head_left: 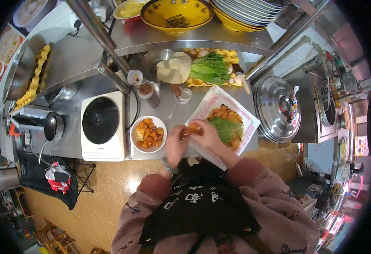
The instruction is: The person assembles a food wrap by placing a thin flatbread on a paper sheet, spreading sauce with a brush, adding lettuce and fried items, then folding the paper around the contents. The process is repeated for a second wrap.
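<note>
Above the gap between bowl and paper, my left hand point(177, 142) and my right hand point(208, 136) are close together. Both sets of fingers pinch an orange-brown piece of food point(192, 131); its exact kind is unclear. To the right, under my right wrist, a sheet of white printed paper point(201, 111) carries a browned flatbread point(222, 111) with a green lettuce leaf point(228, 129) on top. Left of my left hand stands a white bowl point(135, 142) filled with orange fried chunks point(150, 132).
A white induction cooker point(103, 155) with a black plate stands left. Behind are a sauce jar point(150, 98), stacked pale flatbreads point(174, 68) and lettuce point(209, 70) on a yellow egg tray. A lidded steel pot point(276, 106) stands right. Overhead, a steel shelf point(194, 43) holds a yellow bowl point(177, 15).
</note>
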The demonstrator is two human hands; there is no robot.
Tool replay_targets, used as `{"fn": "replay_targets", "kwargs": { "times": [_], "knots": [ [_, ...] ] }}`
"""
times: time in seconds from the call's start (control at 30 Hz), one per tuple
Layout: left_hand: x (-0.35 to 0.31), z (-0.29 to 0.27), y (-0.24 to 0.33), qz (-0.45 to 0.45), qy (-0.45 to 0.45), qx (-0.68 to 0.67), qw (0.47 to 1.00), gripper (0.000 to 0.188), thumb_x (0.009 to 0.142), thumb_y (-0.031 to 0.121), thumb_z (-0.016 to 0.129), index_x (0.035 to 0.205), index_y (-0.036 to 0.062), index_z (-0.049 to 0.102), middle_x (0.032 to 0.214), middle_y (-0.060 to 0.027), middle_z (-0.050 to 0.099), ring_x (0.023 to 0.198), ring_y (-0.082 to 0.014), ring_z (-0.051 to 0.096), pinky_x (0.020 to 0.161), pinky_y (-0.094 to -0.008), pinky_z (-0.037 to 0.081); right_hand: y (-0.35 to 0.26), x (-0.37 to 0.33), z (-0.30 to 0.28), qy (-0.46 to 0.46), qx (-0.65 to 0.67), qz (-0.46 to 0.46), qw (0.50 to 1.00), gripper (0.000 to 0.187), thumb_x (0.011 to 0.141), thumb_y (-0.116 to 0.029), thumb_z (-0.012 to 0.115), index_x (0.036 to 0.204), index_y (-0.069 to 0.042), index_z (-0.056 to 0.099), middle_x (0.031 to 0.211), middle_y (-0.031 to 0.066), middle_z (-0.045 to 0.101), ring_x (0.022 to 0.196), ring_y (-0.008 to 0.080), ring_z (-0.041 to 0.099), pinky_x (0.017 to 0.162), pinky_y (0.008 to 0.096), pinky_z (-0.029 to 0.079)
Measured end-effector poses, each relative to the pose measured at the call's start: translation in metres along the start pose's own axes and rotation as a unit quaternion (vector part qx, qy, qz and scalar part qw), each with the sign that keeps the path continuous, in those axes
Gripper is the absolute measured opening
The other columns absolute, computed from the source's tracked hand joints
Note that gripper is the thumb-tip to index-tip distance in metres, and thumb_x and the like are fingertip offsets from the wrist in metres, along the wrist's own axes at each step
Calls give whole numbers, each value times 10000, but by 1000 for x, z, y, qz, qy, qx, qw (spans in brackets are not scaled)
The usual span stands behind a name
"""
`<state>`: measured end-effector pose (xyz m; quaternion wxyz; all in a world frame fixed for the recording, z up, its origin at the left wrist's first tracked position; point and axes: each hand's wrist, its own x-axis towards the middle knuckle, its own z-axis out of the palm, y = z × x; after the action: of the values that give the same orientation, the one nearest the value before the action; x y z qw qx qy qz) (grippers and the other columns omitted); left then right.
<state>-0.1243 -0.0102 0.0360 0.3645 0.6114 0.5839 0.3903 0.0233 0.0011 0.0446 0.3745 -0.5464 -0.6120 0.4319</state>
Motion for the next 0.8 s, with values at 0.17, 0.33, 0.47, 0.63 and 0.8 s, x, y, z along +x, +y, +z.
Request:
{"fn": "replay_targets", "kwargs": {
  "times": [0.17, 0.33, 0.47, 0.63, 0.8],
  "knots": [
    [10, 96, 7, 74, -126, -40, 988, 356, 656, 21, 700, 992, 30, 581, 925, -114, 594, 826, -260, 609, 722, -321, 493, 57, -38, -79, 73, -104, 122, 984, 454, 657, -62, 664, 1097, -75, 556, 989, 156, 613, 929, 331, 579, 826, 379, 467],
    [20, 137, 3, 64, -201, 61, 976, 426, 644, 74, 721, 1042, 45, 572, 1096, -116, 530, 905, -292, 584, 786, -352, 476, 108, -41, -100, 73, -156, 154, 973, 515, 653, -83, 680, 1150, -92, 546, 1023, 175, 602, 964, 346, 566, 830, 400, 461],
    [17, 137, -1, 100, -151, 81, 980, 511, 617, 79, 748, 1091, 64, 560, 1132, -109, 488, 905, -288, 574, 773, -363, 481, 120, -48, -106, 46, -166, 164, 971, 538, 657, -102, 695, 1168, -87, 528, 1043, 182, 590, 964, 347, 565, 831, 414, 459],
    [16, 138, -4, 90, -179, 103, 974, 553, 604, 47, 751, 1119, 68, 550, 1137, -111, 474, 902, -278, 574, 736, -358, 497, 114, -51, -112, 70, -114, 153, 979, 508, 669, -110, 704, 1143, -72, 526, 1033, 174, 590, 954, 337, 571, 822, 399, 461],
    [18, 140, -1, 95, -191, 27, 977, 550, 609, 8, 739, 1124, 83, 560, 1123, -108, 479, 856, -261, 584, 701, -325, 507, 94, -48, -113, 32, -81, 141, 986, 453, 687, -136, 717, 1101, -68, 547, 1002, 161, 592, 940, 316, 578, 801, 378, 467]
  ]
}}
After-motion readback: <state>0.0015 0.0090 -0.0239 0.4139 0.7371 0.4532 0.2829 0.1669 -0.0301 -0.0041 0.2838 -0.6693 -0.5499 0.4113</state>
